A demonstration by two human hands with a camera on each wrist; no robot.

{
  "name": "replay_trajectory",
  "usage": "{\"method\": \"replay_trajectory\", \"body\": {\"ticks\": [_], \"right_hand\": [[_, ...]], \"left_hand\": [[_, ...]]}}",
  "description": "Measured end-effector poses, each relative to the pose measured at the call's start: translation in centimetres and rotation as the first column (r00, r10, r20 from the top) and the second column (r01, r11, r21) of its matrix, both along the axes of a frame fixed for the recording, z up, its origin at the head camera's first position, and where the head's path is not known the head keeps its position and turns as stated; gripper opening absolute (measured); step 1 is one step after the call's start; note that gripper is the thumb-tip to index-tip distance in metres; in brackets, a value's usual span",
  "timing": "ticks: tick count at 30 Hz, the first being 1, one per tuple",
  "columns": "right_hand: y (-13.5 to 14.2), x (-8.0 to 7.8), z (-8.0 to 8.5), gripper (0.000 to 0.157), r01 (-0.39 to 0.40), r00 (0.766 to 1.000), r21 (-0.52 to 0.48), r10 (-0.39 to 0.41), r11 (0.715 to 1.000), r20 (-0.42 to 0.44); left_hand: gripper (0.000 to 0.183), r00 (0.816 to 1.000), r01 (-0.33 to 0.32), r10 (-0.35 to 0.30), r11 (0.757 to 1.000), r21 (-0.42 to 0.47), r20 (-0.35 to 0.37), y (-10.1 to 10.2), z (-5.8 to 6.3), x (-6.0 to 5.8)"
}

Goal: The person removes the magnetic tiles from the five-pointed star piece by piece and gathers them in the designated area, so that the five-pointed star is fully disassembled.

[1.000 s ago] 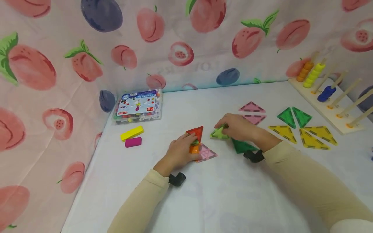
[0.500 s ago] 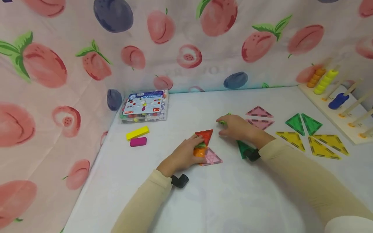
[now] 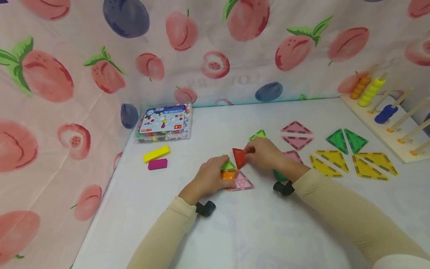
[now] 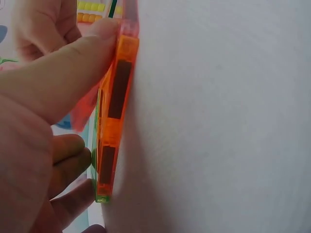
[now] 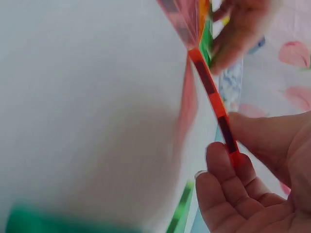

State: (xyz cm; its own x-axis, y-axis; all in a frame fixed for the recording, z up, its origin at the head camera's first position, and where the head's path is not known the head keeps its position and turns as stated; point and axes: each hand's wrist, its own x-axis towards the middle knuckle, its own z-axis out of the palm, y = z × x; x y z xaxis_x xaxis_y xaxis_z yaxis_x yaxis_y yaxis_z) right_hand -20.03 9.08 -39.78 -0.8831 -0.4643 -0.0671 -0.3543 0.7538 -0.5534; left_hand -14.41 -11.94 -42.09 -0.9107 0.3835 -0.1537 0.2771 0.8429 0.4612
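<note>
My right hand [image 3: 263,152] pinches a red triangular magnetic tile [image 3: 239,158] at its right side. The right wrist view shows this red tile [image 5: 214,99] edge-on and tilted up from the table, one corner at the pink tile [image 5: 182,22]. My left hand [image 3: 209,175] rests on the tiles beside it: a light green triangle [image 3: 229,166], an orange tile [image 3: 228,175] mostly hidden by the hand, and a pink triangle [image 3: 243,181]. In the left wrist view the thumb [image 4: 73,65] lies on top where the orange tile [image 4: 116,116] meets the pink one; the fingertips touch the green tile's side.
Another light green triangle [image 3: 258,134] lies behind my right hand; a dark green tile [image 3: 279,175] is partly under its wrist. Rightward are pink [image 3: 297,127], green [image 3: 337,141] and yellow tiles [image 3: 374,168], then a bead rack [image 3: 379,127]. Leftward are two blocks [image 3: 157,154] and a clear box [image 3: 163,122].
My right hand has pushed a light green tile farther back, let go of it, and come back to take the red tile, now tilted up. My left hand stays on the tiles.
</note>
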Motion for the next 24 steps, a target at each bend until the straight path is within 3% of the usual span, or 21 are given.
{"method": "replay_trajectory", "body": {"ticks": [6, 12, 18, 24], "right_hand": [[2.9, -0.3, 0.1, 0.026, 0.062, 0.993, 0.056, -0.068, 0.996, 0.1], [5.3, 0.2, 0.4, 0.036, 0.123, 0.979, 0.035, -0.127, 0.992, 0.16], [5.6, 0.8, 0.9, 0.033, 0.091, 0.992, 0.098, -0.099, 0.991, 0.081], [4.8, 2.8, 0.6, 0.048, 0.077, 0.996, 0.221, -0.084, 0.972, 0.019]], "left_hand": [[0.09, 1.0, -0.005, 0.005, 1.0, 0.001, 0.012, 0.0, 0.0, 0.1], [0.09, 1.0, 0.003, -0.003, 1.0, 0.001, 0.004, 0.0, -0.1, 0.2], [0.09, 1.0, -0.002, 0.002, 1.0, 0.0, -0.009, 0.0, -0.2, 0.1], [0.089, 1.0, -0.009, 0.009, 1.0, 0.014, 0.021, 0.0, -0.2, 0.3]]}}
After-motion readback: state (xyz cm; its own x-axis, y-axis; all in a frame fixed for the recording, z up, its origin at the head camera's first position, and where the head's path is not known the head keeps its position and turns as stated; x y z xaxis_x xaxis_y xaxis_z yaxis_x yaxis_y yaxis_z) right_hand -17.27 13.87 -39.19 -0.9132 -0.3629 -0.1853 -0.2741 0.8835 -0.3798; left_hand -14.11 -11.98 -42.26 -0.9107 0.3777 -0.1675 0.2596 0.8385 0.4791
